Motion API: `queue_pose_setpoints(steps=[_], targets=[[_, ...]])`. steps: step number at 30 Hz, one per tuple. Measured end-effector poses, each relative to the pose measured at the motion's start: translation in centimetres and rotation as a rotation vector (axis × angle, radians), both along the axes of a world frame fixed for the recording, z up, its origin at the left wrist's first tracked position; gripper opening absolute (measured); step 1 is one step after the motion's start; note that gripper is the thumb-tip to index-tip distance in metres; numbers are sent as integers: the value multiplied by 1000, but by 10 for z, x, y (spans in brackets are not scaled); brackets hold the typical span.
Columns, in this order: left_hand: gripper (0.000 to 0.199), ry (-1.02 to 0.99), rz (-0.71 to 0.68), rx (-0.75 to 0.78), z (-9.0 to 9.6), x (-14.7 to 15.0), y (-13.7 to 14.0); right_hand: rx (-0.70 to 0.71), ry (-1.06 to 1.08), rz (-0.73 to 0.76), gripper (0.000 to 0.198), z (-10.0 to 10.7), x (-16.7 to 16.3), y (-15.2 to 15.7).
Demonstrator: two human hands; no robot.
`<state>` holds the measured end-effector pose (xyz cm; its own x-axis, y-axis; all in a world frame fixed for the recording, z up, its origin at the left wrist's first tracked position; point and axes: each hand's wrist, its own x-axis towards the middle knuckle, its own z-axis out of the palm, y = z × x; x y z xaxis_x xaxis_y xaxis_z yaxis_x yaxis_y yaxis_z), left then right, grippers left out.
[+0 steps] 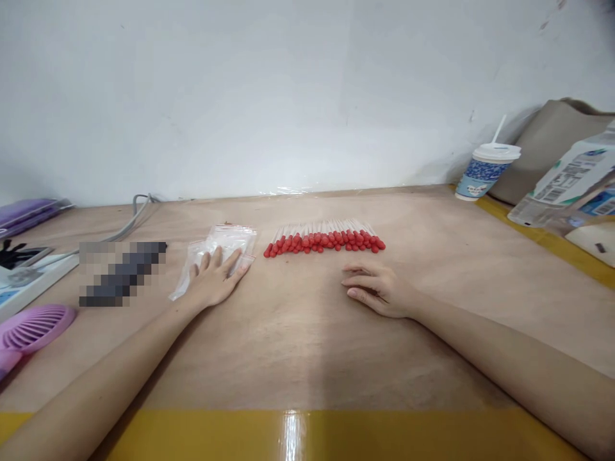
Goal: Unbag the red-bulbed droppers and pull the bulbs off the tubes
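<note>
My left hand (216, 278) lies flat with fingers spread on several clear zip-lock bags (230, 240), which are stacked loosely on the wooden table. To the right of the bags is a row of thin white sticks with red tips (324, 240), side by side, the red ends toward me. Just below the right end of that row rests my right hand (377, 288), its fingers loosely bent and apart, holding nothing. It does not touch the sticks.
At left are a pink fan (38, 328), a pixelated dark object (122, 275), a grey cable (127, 227) and a purple packet (29, 214). At right stand a lidded paper cup (485, 173), a beige container (542, 137) and a tilted plastic bottle (567, 179). Yellow tape (230, 435) edges the table.
</note>
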<state>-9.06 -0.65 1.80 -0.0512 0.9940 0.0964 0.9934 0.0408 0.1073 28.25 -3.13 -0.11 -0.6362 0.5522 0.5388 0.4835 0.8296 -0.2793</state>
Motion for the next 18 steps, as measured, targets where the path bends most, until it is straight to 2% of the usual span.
queue_pose_setpoints(steps=[3, 7, 9, 11, 13, 14, 18], targets=[[66, 16, 52, -61, -2, -8, 18, -20, -71, -16, 30, 0, 4, 7], [64, 39, 67, -19, 2, -15, 29, -71, -127, -36, 42, 0, 7, 14], [61, 48, 74, 77, 6, -12, 26, -83, -138, -32, 43, 1, 8, 14], [54, 46, 38, 265, 13, -3, 19, -87, -146, -29, 44, 2, 7, 14], [44, -17, -79, 456, 19, 11, 13, -90, -155, -29, 44, 3, 7, 14], [39, -78, -160, 505, 22, 19, 10, -92, -158, -30, 44, 3, 7, 13], [28, -234, -483, 465, 27, 59, 12, -105, -161, -40, 42, 3, 7, 14]])
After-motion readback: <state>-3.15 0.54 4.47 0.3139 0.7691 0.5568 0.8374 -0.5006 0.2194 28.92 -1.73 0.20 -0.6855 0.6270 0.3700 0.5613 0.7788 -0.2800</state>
